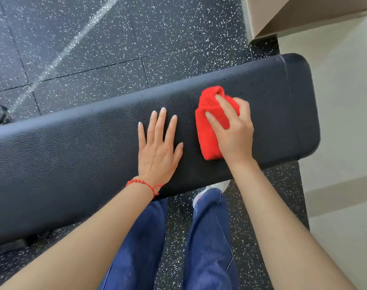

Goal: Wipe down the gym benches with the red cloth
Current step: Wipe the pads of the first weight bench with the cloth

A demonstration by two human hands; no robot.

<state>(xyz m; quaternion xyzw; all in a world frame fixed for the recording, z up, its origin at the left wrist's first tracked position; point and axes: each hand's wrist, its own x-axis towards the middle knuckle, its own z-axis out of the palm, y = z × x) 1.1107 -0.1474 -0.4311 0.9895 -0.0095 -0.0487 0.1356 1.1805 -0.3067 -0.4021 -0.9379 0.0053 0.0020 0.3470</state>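
A long black padded gym bench (74, 151) runs across the view from lower left to upper right. The red cloth (208, 132) lies bunched on the bench pad near its right end. My right hand (232, 130) presses down on the cloth, fingers curled over its top. My left hand (157, 147) rests flat on the pad just left of the cloth, fingers spread and holding nothing. A red bead bracelet (145, 184) circles my left wrist.
Black speckled rubber floor tiles (94, 38) lie beyond and under the bench. A pale wall (341, 101) and a beige ledge (304, 15) stand close past the bench's right end. My legs in blue jeans (207, 237) stand against the near edge.
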